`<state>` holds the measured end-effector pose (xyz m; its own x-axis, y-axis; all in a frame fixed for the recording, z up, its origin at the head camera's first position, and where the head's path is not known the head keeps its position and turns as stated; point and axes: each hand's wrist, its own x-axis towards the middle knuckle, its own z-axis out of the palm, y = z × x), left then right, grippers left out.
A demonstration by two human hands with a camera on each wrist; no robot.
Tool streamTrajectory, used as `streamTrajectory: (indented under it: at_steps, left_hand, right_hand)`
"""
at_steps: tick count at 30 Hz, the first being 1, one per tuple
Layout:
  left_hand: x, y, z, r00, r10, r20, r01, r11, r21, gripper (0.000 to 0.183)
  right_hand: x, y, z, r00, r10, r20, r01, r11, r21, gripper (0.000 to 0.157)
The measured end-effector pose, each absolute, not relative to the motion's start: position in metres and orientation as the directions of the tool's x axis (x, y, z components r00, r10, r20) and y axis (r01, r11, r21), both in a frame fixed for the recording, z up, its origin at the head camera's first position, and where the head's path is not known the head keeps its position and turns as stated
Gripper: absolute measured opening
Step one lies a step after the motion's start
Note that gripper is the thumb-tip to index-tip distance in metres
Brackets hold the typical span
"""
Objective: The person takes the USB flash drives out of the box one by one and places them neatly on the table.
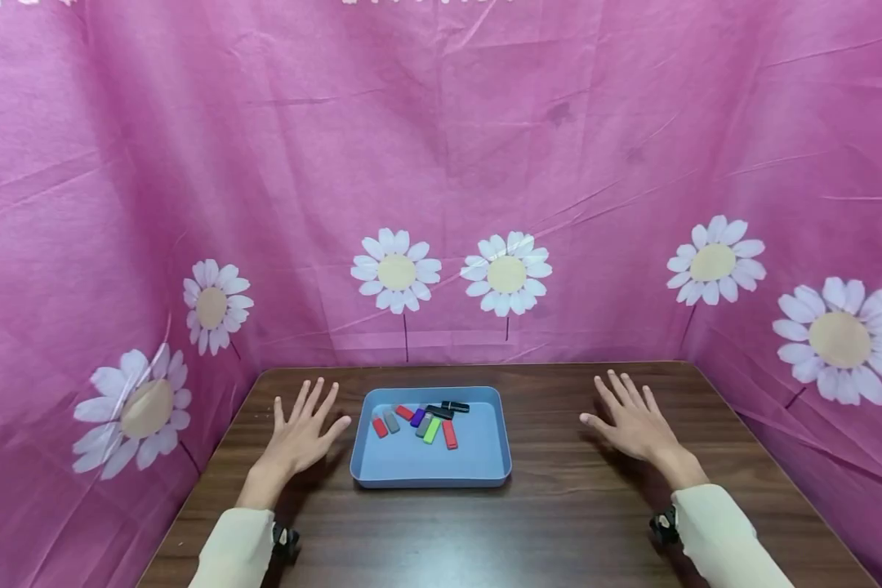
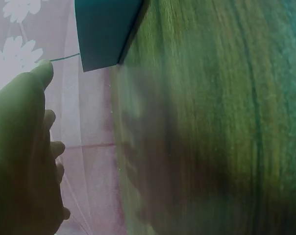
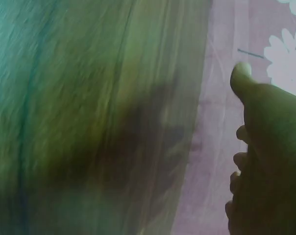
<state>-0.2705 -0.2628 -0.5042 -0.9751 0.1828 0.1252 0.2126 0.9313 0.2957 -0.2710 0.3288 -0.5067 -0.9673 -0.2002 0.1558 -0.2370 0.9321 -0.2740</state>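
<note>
My left hand [image 1: 296, 439] is spread out over the table to the left of a blue tray [image 1: 441, 472], its fingers straight and holding nothing. Well to the right of the tray, my right hand [image 1: 635, 426] is spread the same way, also holding nothing. Inside the tray lie several small USB sticks grouped toward its back: a red one [image 1: 450, 434], a lime green one [image 1: 432, 430], a grey one [image 1: 391, 421] and a black one [image 1: 455, 407] among them. In the left wrist view the tray's side wall [image 2: 106, 34] stands beyond the thumb.
The dark wooden table [image 1: 559, 523] reaches back to a pink curtain [image 1: 441, 163] with white daisies, which hangs at the back and both sides. Black straps with small devices [image 1: 285, 539] sit at both wrists, next to pale sleeves [image 1: 728, 531].
</note>
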Motion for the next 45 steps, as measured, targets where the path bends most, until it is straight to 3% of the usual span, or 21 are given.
streamTrajectory:
  at_steps: [7,19,35,45]
  left_hand:
    - [-0.26,-0.254,-0.497,-0.95,0.214,0.225,0.275,0.917,0.288,0.068]
    - [-0.238,-0.225,-0.487,-0.887,0.27,0.374,0.363,0.909,0.203,0.04]
    - [-0.211,-0.205,-0.507,-0.915,0.342,0.213,0.387,0.894,0.225,0.051]
    - [-0.208,-0.203,-0.514,-0.939,0.323,0.119,0.345,0.887,0.308,0.057]
  right_hand:
    - [-0.271,0.303,-0.492,-0.929,-0.243,0.28,-0.311,0.921,-0.234,0.071]
    - [-0.266,0.243,-0.463,-0.894,-0.319,0.315,-0.395,0.892,-0.218,0.043]
    - [-0.279,0.176,-0.452,-0.839,-0.463,0.285,-0.528,0.819,-0.225,0.016]
    - [-0.288,0.132,-0.441,-0.785,-0.569,0.244,-0.616,0.755,-0.223,0.018]
